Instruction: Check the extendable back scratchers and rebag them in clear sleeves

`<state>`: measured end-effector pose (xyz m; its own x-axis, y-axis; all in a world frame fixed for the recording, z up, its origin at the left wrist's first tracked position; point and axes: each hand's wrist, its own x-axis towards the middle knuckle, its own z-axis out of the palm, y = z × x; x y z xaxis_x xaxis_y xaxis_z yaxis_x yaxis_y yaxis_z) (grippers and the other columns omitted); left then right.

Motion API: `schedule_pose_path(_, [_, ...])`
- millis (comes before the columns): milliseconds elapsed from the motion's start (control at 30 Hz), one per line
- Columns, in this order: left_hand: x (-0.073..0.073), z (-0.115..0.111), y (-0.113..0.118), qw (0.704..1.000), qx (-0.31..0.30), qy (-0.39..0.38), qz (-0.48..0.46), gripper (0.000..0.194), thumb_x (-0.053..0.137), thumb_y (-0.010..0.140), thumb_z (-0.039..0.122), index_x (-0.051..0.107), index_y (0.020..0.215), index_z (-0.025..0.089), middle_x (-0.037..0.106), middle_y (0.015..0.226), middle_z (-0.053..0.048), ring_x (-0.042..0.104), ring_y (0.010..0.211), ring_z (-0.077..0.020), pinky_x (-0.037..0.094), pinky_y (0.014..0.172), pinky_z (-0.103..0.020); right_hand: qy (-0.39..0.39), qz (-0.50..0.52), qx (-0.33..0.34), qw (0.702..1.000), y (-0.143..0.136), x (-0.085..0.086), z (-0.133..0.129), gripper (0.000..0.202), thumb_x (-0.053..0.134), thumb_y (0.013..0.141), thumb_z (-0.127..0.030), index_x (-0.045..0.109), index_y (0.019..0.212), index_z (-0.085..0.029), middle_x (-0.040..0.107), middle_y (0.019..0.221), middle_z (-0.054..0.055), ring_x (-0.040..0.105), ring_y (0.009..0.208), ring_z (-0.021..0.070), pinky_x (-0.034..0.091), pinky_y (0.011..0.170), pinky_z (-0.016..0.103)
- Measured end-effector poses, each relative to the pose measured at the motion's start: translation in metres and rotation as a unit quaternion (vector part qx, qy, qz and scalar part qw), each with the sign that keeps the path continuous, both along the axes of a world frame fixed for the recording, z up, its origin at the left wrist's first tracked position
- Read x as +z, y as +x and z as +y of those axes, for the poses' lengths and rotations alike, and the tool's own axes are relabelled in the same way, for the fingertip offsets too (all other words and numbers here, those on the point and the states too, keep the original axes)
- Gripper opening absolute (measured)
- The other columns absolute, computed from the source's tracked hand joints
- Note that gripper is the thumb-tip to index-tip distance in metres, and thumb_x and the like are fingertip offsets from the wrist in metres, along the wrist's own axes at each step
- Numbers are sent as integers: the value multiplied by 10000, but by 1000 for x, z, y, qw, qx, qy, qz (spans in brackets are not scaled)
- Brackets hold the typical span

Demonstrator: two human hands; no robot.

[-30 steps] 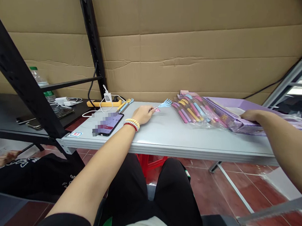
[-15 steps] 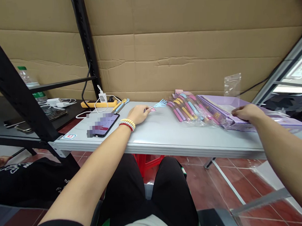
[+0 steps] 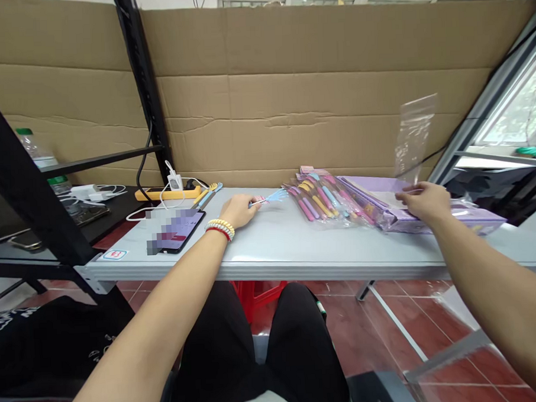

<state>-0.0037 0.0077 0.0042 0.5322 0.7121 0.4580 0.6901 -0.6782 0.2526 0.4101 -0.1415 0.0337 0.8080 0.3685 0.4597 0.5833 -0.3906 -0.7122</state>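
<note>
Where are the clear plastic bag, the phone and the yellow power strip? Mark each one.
Clear plastic bag (image 3: 414,136): head view, middle of its raised part.
Phone (image 3: 181,231): head view, on its screen.
Yellow power strip (image 3: 161,195): head view, on its long side.

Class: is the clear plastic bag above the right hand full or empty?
Empty, as far as it shows: cardboard is visible through the clear plastic bag.

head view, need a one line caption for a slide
Left hand holding a blue-headed back scratcher, right hand a clear bag at a purple box.
</note>
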Motion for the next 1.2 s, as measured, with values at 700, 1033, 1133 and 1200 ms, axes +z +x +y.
schedule_pose_path(700, [3, -4, 2, 994, 78, -19, -72, 334, 449, 906, 424, 709, 988, 231, 718, 1029, -69, 627, 969, -212, 460, 790, -296, 331, 242, 232, 882, -227, -1, 143, 130, 566, 704, -119, 513, 787, -205, 649, 707, -2, 624, 608, 127, 509, 519, 233])
schedule_pose_path(1033, [4, -4, 2, 992, 60, -16, -106, 335, 440, 909, 411, 713, 977, 228, 723, 991, -65, 634, 930, -206, 459, 805, -296, 296, 189, 260, 900, -201, -31, 141, 103, 602, 702, -177, 585, 804, -178, 658, 708, 4, 640, 658, 137, 534, 585, 248])
schedule_pose_path(1133, [4, -4, 1, 992, 51, -8, -113, 331, 446, 907, 410, 714, 954, 221, 725, 981, -62, 636, 916, -199, 458, 805, -288, 258, 153, 242, 923, -202, -32, 141, 59, 621, 702, -187, 596, 754, -173, 650, 677, 16, 639, 659, 152, 539, 615, 270])
schedule_pose_path(1200, [3, -4, 1, 994, 48, -11, -98, 316, 465, 897, 409, 717, 944, 223, 726, 982, -59, 637, 913, -199, 461, 796, -287, 251, 172, 263, 916, -210, -29, 138, 42, 615, 717, -186, 576, 733, -183, 644, 652, 11, 640, 635, 156, 536, 573, 267])
